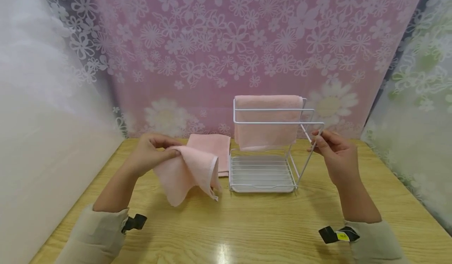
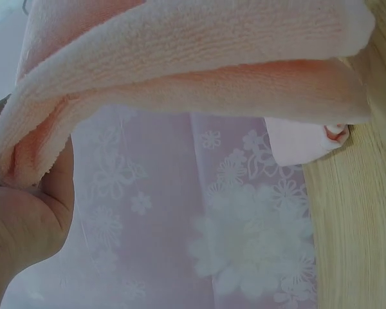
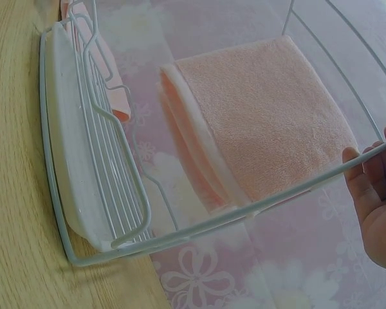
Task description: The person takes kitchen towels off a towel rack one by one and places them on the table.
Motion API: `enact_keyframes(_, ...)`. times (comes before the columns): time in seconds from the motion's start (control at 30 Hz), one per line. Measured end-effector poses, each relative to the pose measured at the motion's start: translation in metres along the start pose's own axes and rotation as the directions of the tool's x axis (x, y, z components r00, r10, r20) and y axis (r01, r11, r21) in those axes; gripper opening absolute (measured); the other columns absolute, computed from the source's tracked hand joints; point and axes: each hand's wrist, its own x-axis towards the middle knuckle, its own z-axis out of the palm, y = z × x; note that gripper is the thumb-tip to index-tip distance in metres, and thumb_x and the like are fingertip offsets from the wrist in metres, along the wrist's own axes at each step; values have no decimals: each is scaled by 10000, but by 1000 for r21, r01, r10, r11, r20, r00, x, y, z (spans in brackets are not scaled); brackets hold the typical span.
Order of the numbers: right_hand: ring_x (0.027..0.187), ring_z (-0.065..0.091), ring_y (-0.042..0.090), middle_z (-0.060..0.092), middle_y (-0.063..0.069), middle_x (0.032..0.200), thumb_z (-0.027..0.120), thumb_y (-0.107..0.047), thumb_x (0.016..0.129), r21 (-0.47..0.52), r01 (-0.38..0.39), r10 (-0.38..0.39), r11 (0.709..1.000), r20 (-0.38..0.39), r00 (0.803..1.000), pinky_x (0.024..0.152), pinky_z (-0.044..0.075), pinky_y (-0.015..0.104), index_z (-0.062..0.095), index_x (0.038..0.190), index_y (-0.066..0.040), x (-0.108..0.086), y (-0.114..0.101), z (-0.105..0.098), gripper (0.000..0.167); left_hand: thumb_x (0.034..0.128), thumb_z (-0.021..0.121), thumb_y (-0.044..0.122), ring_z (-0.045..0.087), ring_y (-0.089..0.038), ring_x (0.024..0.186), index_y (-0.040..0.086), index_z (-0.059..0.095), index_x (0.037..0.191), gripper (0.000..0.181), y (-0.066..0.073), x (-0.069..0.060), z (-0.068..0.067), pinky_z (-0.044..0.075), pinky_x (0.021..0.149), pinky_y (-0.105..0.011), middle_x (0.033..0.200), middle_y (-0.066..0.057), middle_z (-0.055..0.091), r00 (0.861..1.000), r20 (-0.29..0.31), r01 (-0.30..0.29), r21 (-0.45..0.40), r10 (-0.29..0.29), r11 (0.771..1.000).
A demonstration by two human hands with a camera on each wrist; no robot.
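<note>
My left hand (image 1: 150, 154) pinches a pink towel (image 1: 195, 166) near its upper edge, and the cloth hangs in loose folds just above the table. In the left wrist view the gathered towel (image 2: 199, 71) runs from the thumb across the top. My right hand (image 1: 337, 154) grips the slanted side bar of a white wire rack (image 1: 310, 154). Over the rack's rearmost top bar hangs a second pink towel (image 1: 268, 134), folded; the right wrist view shows this hanging towel (image 3: 264, 116) close up, beside the right fingers (image 3: 357, 170).
A folded pink towel (image 1: 212, 142) lies on the wooden table (image 1: 226, 224) left of the rack, partly behind the held one. A white tray (image 3: 71, 141) sits under the rack's lower wire shelf. Flowered curtain (image 1: 212, 52) closes off the back, with pale walls at both sides.
</note>
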Motion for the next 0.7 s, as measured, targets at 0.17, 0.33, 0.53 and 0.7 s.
enact_keyframes(0.17, 813, 653, 112, 678, 41, 1019, 552, 35, 962, -4, -8, 8, 1000, 0, 1000, 734, 556, 235, 634, 1148, 149, 0, -1, -1, 232, 854, 765, 98, 657, -166, 870, -31, 746, 1029, 218, -2, -2, -7, 560, 650, -311, 1005, -60, 724, 999, -44, 27, -9, -28, 1000)
enact_keyframes(0.33, 825, 654, 117, 680, 40, 1033, 546, 42, 964, 3, 1, -1, 1000, 5, 1000, 744, 555, 242, 633, 1171, 138, 0, -1, -1, 244, 853, 769, 115, 668, -141, 865, -30, 745, 1042, 239, -3, -5, -17, 559, 652, -290, 1001, -5, 728, 996, -83, 35, 2, -35, 999)
enact_keyframes(0.53, 815, 652, 109, 678, 36, 1024, 546, 39, 964, -5, -1, 1, 1000, 0, 1000, 742, 555, 236, 638, 1161, 134, 0, -1, -1, 237, 851, 769, 96, 674, -134, 822, -57, 729, 1057, 260, -7, -10, -28, 557, 662, -261, 939, 50, 731, 990, -127, 60, -40, -64, 997)
enact_keyframes(0.7, 813, 651, 115, 675, 41, 1016, 538, 49, 965, 7, 1, -1, 1000, 1, 1000, 747, 557, 256, 637, 1162, 137, -2, -1, 0, 238, 849, 773, 113, 673, -125, 806, -23, 740, 1061, 254, -15, -16, -35, 554, 663, -252, 906, 50, 731, 981, -149, 114, -55, -121, 992)
